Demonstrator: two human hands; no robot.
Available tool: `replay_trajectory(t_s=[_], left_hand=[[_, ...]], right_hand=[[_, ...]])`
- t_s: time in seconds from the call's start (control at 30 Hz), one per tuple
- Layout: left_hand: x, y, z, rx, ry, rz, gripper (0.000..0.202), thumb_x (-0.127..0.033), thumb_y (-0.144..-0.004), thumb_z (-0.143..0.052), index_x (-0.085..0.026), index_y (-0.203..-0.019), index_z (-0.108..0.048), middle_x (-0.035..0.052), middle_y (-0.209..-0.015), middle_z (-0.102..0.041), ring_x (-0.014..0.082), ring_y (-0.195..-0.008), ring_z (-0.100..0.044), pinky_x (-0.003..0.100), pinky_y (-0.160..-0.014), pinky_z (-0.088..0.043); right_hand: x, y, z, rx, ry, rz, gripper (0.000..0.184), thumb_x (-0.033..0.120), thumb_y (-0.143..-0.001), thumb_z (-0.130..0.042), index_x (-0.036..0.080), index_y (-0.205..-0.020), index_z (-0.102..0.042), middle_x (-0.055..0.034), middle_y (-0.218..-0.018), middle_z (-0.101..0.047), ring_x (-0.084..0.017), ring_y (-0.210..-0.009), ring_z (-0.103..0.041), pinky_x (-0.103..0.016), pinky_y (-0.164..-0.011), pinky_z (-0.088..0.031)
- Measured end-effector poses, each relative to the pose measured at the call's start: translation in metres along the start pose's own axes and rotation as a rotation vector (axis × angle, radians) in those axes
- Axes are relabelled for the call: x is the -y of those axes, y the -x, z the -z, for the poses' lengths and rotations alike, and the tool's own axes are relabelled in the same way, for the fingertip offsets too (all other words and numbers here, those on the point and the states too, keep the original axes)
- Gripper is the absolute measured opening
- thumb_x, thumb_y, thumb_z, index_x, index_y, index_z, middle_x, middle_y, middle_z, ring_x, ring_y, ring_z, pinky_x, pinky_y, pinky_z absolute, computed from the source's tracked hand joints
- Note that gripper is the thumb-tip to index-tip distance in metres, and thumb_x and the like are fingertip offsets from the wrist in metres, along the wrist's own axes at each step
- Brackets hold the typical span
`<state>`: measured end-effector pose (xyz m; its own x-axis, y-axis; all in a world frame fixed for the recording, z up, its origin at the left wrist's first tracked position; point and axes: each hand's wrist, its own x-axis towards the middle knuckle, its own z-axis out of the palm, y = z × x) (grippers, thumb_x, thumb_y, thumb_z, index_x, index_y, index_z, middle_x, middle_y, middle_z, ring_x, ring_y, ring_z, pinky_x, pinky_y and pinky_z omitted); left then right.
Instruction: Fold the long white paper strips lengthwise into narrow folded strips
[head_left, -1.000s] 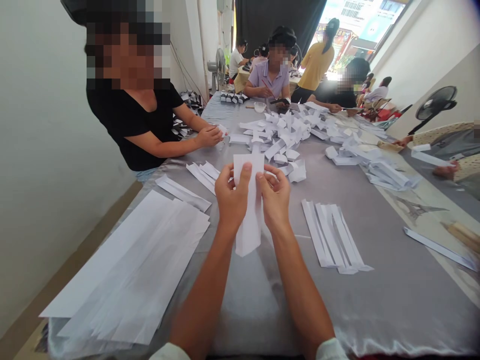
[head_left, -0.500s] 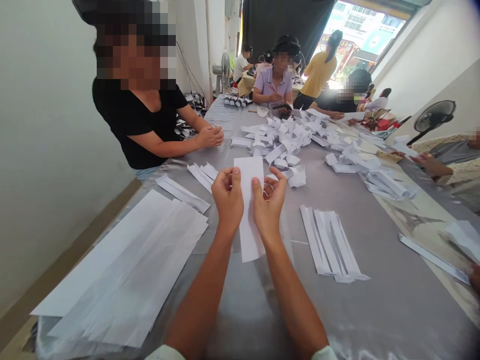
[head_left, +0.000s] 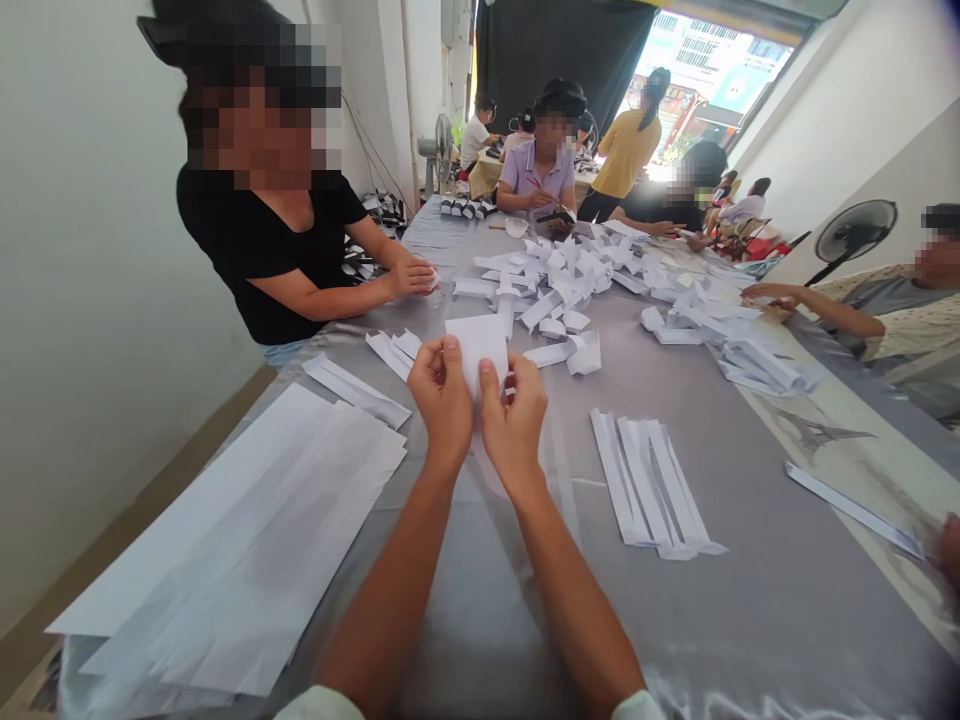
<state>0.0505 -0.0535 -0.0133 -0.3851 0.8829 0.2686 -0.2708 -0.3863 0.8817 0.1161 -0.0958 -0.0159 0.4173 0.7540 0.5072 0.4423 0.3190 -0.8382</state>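
Between my two hands is a white paper strip [head_left: 478,340], raised above the table; its upper end shows above my fingers. My left hand [head_left: 442,400] pinches its left edge, thumb on the near face and fingers curled behind. On the right edge my right hand [head_left: 514,415] grips it the same way. The strip's lower part is mostly hidden by my hands. A stack of flat white paper sheets [head_left: 247,540] lies to the left of my forearms. To the right, several folded paper strips [head_left: 652,485] rest side by side.
A heap of folded white paper pieces [head_left: 555,280] covers the far middle of the grey-covered table [head_left: 480,600]. Beyond my left hand lies a folded strip [head_left: 356,390]. A person in black [head_left: 277,250] works at the left edge; other people sit farther back and right.
The lower length of the paper strip no longer hangs below my hands. My hands and the strip have shifted slightly left in view. The person at the right has reached toward the heap.
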Motion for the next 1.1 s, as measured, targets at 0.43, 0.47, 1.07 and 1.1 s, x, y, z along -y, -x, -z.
replay_trajectory(t_s=[0.43,0.47,1.07,1.1], left_hand=[[-0.010,-0.005,0.000,0.100,0.257,0.287,0.045,-0.063,-0.090,-0.073,-0.018,-0.089,-0.067,0.0029,-0.078,-0.069,0.0140,-0.068,-0.064,0.024,-0.061,-0.046],[-0.009,-0.007,0.002,0.095,0.289,0.332,0.045,-0.063,-0.091,-0.072,-0.018,-0.095,-0.068,0.0046,-0.083,-0.072,0.0149,-0.071,-0.067,0.024,-0.063,-0.048],[0.004,-0.067,0.050,-0.467,0.601,0.467,0.039,-0.037,-0.112,-0.046,-0.020,-0.078,-0.053,-0.0041,-0.057,-0.052,0.0096,-0.052,-0.054,0.022,-0.062,-0.054],[0.004,-0.068,0.051,-0.478,0.627,0.472,0.037,-0.035,-0.112,-0.046,-0.020,-0.080,-0.055,-0.0039,-0.058,-0.054,0.0095,-0.054,-0.055,0.022,-0.063,-0.056]], right_hand=[[0.009,-0.005,0.017,0.419,0.078,0.068,0.048,0.046,-0.110,-0.045,0.022,-0.070,-0.056,-0.0008,-0.077,-0.053,-0.017,-0.069,-0.052,-0.031,-0.067,-0.039],[0.010,-0.005,0.020,0.451,0.091,0.068,0.046,0.044,-0.110,-0.047,0.022,-0.070,-0.057,-0.0004,-0.076,-0.054,-0.017,-0.068,-0.051,-0.031,-0.067,-0.038],[0.014,-0.018,0.077,0.696,-0.020,-0.172,0.019,0.037,-0.094,-0.072,0.021,-0.105,-0.071,0.0002,-0.072,-0.073,-0.017,-0.058,-0.067,-0.026,-0.053,-0.047],[0.016,-0.018,0.076,0.634,-0.055,-0.175,0.020,0.038,-0.093,-0.073,0.022,-0.105,-0.069,0.0003,-0.072,-0.072,-0.017,-0.059,-0.067,-0.025,-0.051,-0.047]])
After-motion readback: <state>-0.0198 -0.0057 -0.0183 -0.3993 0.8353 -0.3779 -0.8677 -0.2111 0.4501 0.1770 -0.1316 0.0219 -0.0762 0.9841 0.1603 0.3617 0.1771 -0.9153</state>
